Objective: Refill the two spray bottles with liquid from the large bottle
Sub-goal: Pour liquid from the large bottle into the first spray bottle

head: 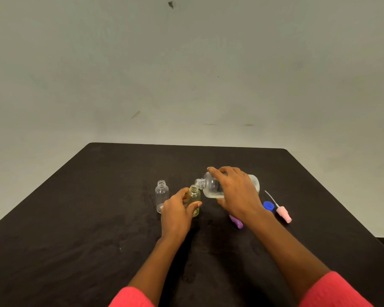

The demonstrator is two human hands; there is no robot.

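Sleeves (333,291) nearest — left hand (177,214) grips yellowish bottle (195,196), right hand (235,191) grips large bottle (211,187) tilted above.

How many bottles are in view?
3: clear small bottle standing uncapped, leftmost; yellowish small bottle held by the left hand; large bottle tilted in the right hand. None seems hidden.

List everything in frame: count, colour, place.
large bottle: 1, clear, tilted, uncapped, mouth by the yellow-green bottle's opening
yellow-green bottle: 1, small, uncapped, table centre
clear small bottle: 1, uncapped, upright, left of the yellow-green one
blue cap: 1, on table by right wrist
pink spray head: 1, lying right of the cap
purple spray head: 1, partly hidden under right wrist
table: 1, black
wall: 1, pale grey, behind
left hand: grips yellow-green bottle
right hand: grips large bottle
sleeves: 2, pink-red, bottom edge
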